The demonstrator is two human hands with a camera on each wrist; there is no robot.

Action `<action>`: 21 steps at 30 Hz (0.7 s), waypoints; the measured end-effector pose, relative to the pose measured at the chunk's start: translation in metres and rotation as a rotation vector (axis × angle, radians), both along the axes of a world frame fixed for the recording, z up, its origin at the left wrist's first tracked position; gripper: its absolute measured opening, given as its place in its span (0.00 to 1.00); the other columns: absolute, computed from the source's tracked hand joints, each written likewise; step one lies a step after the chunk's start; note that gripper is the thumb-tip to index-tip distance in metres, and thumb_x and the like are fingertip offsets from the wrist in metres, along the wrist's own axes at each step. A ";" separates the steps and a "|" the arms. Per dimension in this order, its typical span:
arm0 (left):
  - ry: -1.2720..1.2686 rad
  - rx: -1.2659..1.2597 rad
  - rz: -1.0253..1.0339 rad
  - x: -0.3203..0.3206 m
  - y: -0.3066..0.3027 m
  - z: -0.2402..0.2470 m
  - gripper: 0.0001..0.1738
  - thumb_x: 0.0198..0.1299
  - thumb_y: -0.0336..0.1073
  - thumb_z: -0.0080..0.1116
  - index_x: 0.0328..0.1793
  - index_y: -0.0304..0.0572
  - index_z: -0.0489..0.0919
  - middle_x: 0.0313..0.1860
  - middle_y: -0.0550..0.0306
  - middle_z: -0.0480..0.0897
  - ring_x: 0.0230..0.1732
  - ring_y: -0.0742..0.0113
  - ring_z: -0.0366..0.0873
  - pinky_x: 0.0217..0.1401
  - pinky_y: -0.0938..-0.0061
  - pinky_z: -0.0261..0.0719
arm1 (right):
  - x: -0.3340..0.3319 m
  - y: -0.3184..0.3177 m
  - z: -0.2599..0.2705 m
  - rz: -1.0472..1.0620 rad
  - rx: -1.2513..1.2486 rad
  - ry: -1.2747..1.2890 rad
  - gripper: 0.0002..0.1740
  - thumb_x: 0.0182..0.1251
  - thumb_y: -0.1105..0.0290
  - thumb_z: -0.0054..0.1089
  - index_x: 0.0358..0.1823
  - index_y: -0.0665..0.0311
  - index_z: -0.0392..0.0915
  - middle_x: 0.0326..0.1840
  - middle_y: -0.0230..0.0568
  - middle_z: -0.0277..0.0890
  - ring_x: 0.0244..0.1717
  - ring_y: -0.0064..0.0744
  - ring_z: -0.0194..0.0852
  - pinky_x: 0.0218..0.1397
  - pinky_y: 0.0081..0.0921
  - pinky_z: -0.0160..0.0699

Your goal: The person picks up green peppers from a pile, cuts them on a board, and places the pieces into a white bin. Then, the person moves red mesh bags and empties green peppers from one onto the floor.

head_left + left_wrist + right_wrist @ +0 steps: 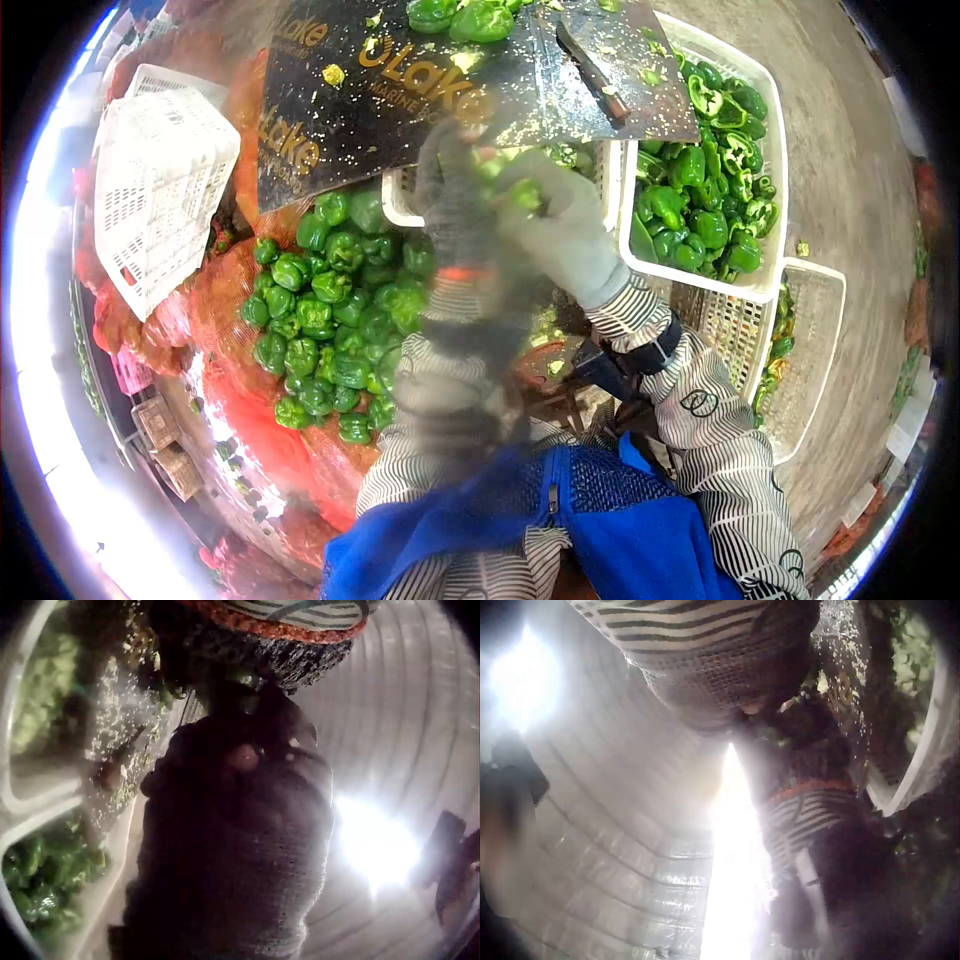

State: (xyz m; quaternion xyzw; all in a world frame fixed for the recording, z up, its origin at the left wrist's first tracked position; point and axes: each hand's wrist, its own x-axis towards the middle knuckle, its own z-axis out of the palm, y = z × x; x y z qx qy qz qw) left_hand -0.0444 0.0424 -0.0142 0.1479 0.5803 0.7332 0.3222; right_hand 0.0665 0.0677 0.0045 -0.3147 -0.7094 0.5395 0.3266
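Note:
In the head view my left hand point(450, 190), in a dark grey glove with an orange cuff, is blurred beside my right hand point(570, 225) in a light grey glove. My right fingers curl round a green pepper piece point(522, 196). Whether the left hand grips part of it is unclear. Both hands are close together above a white basket point(402, 212) at the black board's near edge. In the right wrist view my right hand point(712, 686) is close to my left hand point(817, 761); the fingers are too dark to read.
Whole green peppers point(335, 285) are heaped on the left. Cut peppers fill a white crate point(778, 200) on the right. The board point(350, 110) carries a knife point(592, 75), whole peppers point(482, 20) and scattered seeds. A white crate point(165, 170) stands at far left.

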 end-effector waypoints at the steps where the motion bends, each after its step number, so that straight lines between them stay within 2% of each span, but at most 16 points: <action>1: 0.104 0.000 -0.039 -0.005 -0.002 -0.012 0.23 0.75 0.48 0.48 0.61 0.35 0.75 0.49 0.54 0.82 0.40 0.67 0.83 0.34 0.77 0.85 | -0.002 0.002 0.004 -0.021 -0.195 0.159 0.15 0.61 0.76 0.59 0.50 0.64 0.79 0.34 0.36 0.79 0.32 0.21 0.76 0.36 0.19 0.76; 4: 0.322 0.151 -0.164 -0.019 -0.015 -0.029 0.29 0.74 0.55 0.46 0.61 0.35 0.74 0.50 0.52 0.81 0.43 0.65 0.83 0.37 0.74 0.87 | 0.010 0.017 0.034 -0.221 -0.483 0.328 0.12 0.61 0.74 0.62 0.46 0.64 0.78 0.32 0.31 0.75 0.29 0.16 0.71 0.32 0.16 0.73; 5: -0.332 0.314 -0.154 -0.019 -0.016 -0.010 0.34 0.72 0.61 0.45 0.63 0.34 0.73 0.51 0.49 0.81 0.46 0.62 0.82 0.39 0.71 0.88 | 0.018 0.032 0.036 -0.211 -0.200 0.002 0.11 0.61 0.75 0.62 0.46 0.65 0.78 0.30 0.29 0.75 0.31 0.19 0.73 0.36 0.18 0.74; 6: -0.321 0.317 -0.155 -0.022 -0.017 -0.007 0.34 0.72 0.61 0.45 0.63 0.34 0.73 0.51 0.49 0.81 0.46 0.62 0.82 0.39 0.71 0.88 | 0.022 0.044 0.026 -0.089 0.095 -0.145 0.13 0.59 0.74 0.64 0.46 0.64 0.80 0.39 0.35 0.78 0.40 0.29 0.78 0.45 0.26 0.78; 8: -0.369 0.421 -0.242 -0.029 -0.017 -0.003 0.37 0.72 0.63 0.43 0.66 0.35 0.71 0.52 0.48 0.81 0.50 0.58 0.82 0.41 0.66 0.89 | 0.027 0.034 0.024 -0.053 0.444 -0.754 0.15 0.59 0.75 0.63 0.49 0.63 0.80 0.54 0.42 0.77 0.52 0.38 0.78 0.55 0.35 0.78; 9: -0.339 0.325 -0.174 -0.029 -0.016 -0.003 0.39 0.70 0.66 0.42 0.68 0.36 0.70 0.54 0.48 0.81 0.50 0.58 0.81 0.40 0.65 0.88 | 0.025 0.033 0.023 -0.065 0.443 -0.752 0.15 0.59 0.75 0.63 0.49 0.63 0.80 0.54 0.42 0.77 0.52 0.38 0.78 0.55 0.35 0.78; 11: -0.269 0.226 -0.192 -0.028 -0.014 -0.012 0.40 0.70 0.67 0.43 0.68 0.35 0.69 0.54 0.48 0.81 0.49 0.59 0.82 0.40 0.65 0.88 | 0.024 0.031 0.015 0.203 0.335 -0.379 0.18 0.59 0.76 0.60 0.52 0.61 0.79 0.66 0.47 0.69 0.59 0.44 0.75 0.61 0.41 0.76; 12: -0.195 0.124 -0.198 -0.028 -0.014 -0.020 0.42 0.69 0.68 0.43 0.68 0.35 0.69 0.55 0.47 0.81 0.48 0.59 0.82 0.40 0.65 0.87 | 0.022 0.023 0.012 0.265 0.520 -0.382 0.20 0.59 0.78 0.57 0.54 0.59 0.78 0.64 0.48 0.70 0.56 0.43 0.76 0.53 0.35 0.83; 13: 0.005 0.108 -0.411 -0.038 -0.014 -0.028 0.43 0.68 0.69 0.43 0.70 0.38 0.68 0.56 0.48 0.81 0.45 0.61 0.83 0.38 0.67 0.87 | 0.011 0.017 0.004 0.327 0.616 -0.693 0.19 0.58 0.78 0.56 0.52 0.60 0.79 0.62 0.48 0.71 0.51 0.36 0.78 0.36 0.27 0.85; 14: -0.164 0.110 -0.329 -0.035 -0.010 -0.039 0.39 0.69 0.65 0.48 0.71 0.39 0.68 0.54 0.47 0.82 0.42 0.61 0.83 0.37 0.66 0.87 | 0.008 0.009 -0.022 0.269 0.757 -0.669 0.16 0.60 0.76 0.54 0.50 0.61 0.78 0.55 0.47 0.75 0.38 0.29 0.80 0.22 0.22 0.79; 15: -0.410 0.201 -0.751 -0.068 -0.002 -0.067 0.37 0.69 0.61 0.51 0.70 0.38 0.68 0.53 0.46 0.82 0.41 0.60 0.84 0.37 0.65 0.88 | 0.010 0.007 -0.006 0.361 0.651 -0.814 0.13 0.61 0.73 0.55 0.47 0.62 0.79 0.49 0.46 0.78 0.28 0.31 0.80 0.22 0.24 0.79; 16: -0.653 0.285 -1.166 -0.105 0.010 -0.098 0.34 0.69 0.57 0.54 0.70 0.38 0.68 0.52 0.45 0.82 0.40 0.59 0.84 0.37 0.64 0.88 | 0.015 0.004 -0.007 0.315 0.652 -0.835 0.13 0.61 0.73 0.55 0.47 0.62 0.79 0.49 0.46 0.78 0.28 0.31 0.80 0.22 0.24 0.79; 18: 0.236 -0.312 -0.707 -0.117 0.002 -0.133 0.30 0.68 0.49 0.57 0.68 0.36 0.69 0.52 0.44 0.82 0.42 0.58 0.84 0.38 0.63 0.88 | 0.019 0.006 -0.016 0.208 -0.116 -0.468 0.10 0.61 0.71 0.56 0.43 0.63 0.81 0.45 0.44 0.79 0.23 0.34 0.80 0.24 0.28 0.81; 19: 0.223 -0.118 -0.319 -0.066 0.000 -0.097 0.26 0.69 0.47 0.55 0.66 0.40 0.71 0.52 0.47 0.82 0.46 0.58 0.82 0.37 0.64 0.88 | 0.024 0.012 -0.008 0.199 -0.101 -0.458 0.10 0.61 0.71 0.56 0.43 0.63 0.81 0.45 0.44 0.79 0.23 0.34 0.80 0.24 0.28 0.81; 20: 0.237 -0.115 -0.320 -0.064 0.000 -0.092 0.26 0.69 0.47 0.55 0.66 0.40 0.71 0.52 0.47 0.82 0.46 0.58 0.82 0.37 0.64 0.88 | 0.030 0.015 0.002 0.354 0.083 -0.625 0.14 0.66 0.71 0.52 0.52 0.63 0.77 0.49 0.45 0.77 0.36 0.38 0.80 0.38 0.33 0.82; 21: 0.437 -0.038 -0.072 -0.063 0.002 -0.089 0.22 0.69 0.46 0.54 0.63 0.41 0.73 0.50 0.48 0.82 0.45 0.59 0.82 0.38 0.64 0.88 | 0.036 0.017 0.009 0.507 0.273 -0.790 0.18 0.72 0.72 0.48 0.61 0.63 0.72 0.54 0.47 0.74 0.48 0.42 0.80 0.52 0.37 0.83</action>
